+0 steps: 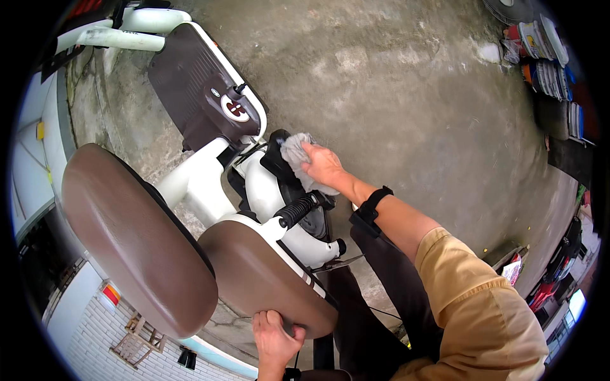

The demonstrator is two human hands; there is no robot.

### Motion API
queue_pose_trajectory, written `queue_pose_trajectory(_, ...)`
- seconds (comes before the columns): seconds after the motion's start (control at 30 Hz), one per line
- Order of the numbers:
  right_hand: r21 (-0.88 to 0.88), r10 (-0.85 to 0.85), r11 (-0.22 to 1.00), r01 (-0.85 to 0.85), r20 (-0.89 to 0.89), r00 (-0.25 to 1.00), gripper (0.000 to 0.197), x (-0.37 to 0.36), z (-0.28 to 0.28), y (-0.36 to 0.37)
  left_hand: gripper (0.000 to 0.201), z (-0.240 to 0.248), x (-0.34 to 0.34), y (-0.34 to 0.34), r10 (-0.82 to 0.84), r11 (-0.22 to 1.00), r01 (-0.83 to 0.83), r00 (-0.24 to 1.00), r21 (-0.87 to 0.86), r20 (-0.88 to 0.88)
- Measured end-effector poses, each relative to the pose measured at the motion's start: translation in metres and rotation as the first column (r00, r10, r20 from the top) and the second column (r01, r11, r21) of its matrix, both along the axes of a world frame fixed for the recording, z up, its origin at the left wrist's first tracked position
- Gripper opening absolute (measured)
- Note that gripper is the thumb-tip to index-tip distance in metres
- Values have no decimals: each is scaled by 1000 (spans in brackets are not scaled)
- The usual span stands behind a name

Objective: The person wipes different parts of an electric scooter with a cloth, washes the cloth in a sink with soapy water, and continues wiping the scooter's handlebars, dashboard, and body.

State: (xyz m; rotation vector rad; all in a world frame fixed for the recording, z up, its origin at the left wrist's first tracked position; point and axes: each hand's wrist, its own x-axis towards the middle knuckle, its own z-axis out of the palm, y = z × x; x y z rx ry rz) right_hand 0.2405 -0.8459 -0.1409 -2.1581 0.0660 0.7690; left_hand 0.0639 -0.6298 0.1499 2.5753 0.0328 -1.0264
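A white and brown scooter point(203, 184) lies across the left half of the view. My right hand point(323, 166) presses a grey cloth point(296, 152) against a black part near the scooter's middle, just above a ribbed black footpeg point(297, 209). A black band sits on that wrist. My left hand point(274, 340) grips the lower edge of the smaller brown seat pad point(260, 279). A larger brown seat point(121, 235) lies to its left. The brown footboard point(203, 89) stretches toward the top.
Stained concrete ground point(406, 95) fills the upper right. Stacked plates and bowls point(546, 57) stand at the top right edge. A white brick wall point(95, 330) and a small wooden frame point(136, 340) show at the lower left. Red and black items point(553, 279) lie at the right.
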Motion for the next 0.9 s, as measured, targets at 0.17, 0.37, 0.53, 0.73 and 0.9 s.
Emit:
queue_pose_trajectory(0.17, -49, -28, 998, 40, 226, 974, 58, 9, -24, 16, 30, -3, 7, -7, -34, 999, 34, 999, 1, 39)
queue_pose_trajectory(0.37, -65, 56, 996, -55, 17, 998, 57, -109, -31, -14, 29, -8, 2, -2, 2, 999, 0, 998, -32, 62)
queue_pose_trajectory(0.53, -43, -69, 997, 58, -317, 946, 56, -151, -29, -31, 29, -5, 1, 0, 27, 999, -25, 999, -46, 32)
queue_pose_trajectory(0.73, 289, 80, 957, -4, -254, 964, 51, -168, -11, -38, 27, -9, -4, -4, -3, 1000, 4, 997, -12, 72)
queue_pose_trajectory(0.9, 230, 293, 919, -322, 152, 944, 55, -176, 62, 7, 29, 1, -8, 2, -1, 998, 7, 994, -56, 111)
